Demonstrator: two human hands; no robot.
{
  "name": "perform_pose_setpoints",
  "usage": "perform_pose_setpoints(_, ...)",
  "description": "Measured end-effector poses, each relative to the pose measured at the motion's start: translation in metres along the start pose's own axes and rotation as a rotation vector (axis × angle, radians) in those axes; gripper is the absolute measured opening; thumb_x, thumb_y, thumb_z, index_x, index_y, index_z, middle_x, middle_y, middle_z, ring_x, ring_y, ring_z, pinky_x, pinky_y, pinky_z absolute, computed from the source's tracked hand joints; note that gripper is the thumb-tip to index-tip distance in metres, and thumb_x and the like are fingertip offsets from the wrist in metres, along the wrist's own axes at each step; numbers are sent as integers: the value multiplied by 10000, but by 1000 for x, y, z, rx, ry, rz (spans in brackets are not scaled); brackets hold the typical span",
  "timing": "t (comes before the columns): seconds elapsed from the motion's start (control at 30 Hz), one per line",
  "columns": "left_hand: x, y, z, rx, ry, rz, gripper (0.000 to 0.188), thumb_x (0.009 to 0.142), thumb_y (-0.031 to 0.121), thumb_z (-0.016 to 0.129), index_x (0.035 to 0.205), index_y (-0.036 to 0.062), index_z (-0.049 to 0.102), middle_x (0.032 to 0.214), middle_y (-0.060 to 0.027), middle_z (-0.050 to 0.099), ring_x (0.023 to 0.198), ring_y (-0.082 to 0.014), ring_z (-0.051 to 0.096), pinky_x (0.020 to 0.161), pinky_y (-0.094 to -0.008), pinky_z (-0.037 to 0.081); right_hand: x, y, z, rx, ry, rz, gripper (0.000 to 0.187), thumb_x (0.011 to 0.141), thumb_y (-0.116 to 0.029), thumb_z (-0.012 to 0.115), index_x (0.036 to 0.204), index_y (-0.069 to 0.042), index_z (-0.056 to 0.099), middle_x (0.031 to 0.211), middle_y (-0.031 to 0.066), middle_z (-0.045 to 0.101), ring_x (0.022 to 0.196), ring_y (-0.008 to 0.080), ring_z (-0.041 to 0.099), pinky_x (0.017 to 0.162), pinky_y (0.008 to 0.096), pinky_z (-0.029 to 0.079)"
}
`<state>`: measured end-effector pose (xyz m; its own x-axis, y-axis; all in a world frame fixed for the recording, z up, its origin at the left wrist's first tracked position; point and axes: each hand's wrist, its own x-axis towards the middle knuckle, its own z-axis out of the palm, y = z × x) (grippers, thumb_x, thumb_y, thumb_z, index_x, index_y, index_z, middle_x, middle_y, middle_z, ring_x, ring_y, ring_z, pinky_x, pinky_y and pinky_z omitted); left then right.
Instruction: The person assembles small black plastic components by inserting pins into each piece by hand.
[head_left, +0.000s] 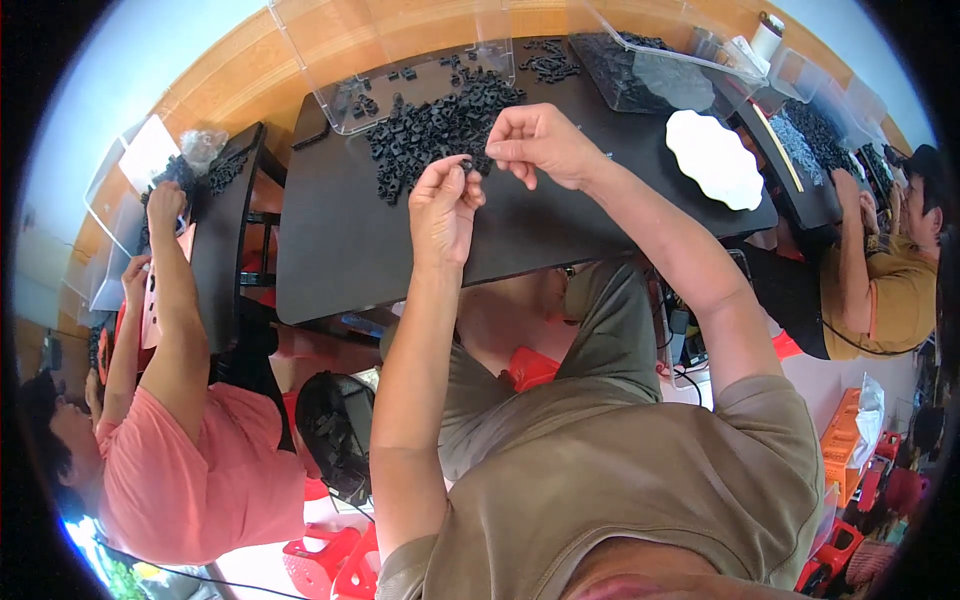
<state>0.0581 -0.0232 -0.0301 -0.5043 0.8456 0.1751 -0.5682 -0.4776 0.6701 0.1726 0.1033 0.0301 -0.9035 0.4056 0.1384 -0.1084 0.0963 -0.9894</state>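
Note:
My left hand (441, 208) is raised above the near side of the black table (340, 250). Its thumb and fingers pinch a small black plastic part (467, 166). My right hand (545, 146) is close beside it, thumb and forefinger pressed together near that part. Whatever the right fingertips hold, if anything, is too small to make out. Just beyond both hands lies a large heap of small black plastic parts (425, 130), some spilling out of a clear plastic bin (330, 70) tipped on its side.
A white scallop-edged plate or mat (713, 160) lies on the right of the table. Behind it stands a clear bin (640, 75) with dark parts. People work at tables on the left (200, 450) and right (875, 270). A black bag (335, 435) and red stools (318, 560) are below.

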Motion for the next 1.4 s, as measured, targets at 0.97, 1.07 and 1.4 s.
perform_pose_setpoints(0.97,-9,0,11,447,56,112,76,827,-28,548,853,22,599,679,-7,546,534,-39,440,459,-173,325,-8,43,17,604,-57,35,175,775,-26,649,684,-55,503,676,69,550,480,104,487,364,224,388)
perform_pose_setpoints(1.07,-8,-2,11,518,58,144,91,821,-44,543,843,24,599,676,-8,544,525,-36,430,452,-172,319,-7,45,20,572,-48,0,169,781,-27,645,686,-54,507,679,71,555,474,101,493,361,216,391)
perform_pose_setpoints(1.4,-6,1,9,411,-64,45,55,834,3,558,843,34,603,683,-17,548,586,-55,476,492,-184,364,-3,42,2,711,-235,277,155,788,-68,657,718,-61,519,614,27,529,475,88,472,364,219,369)
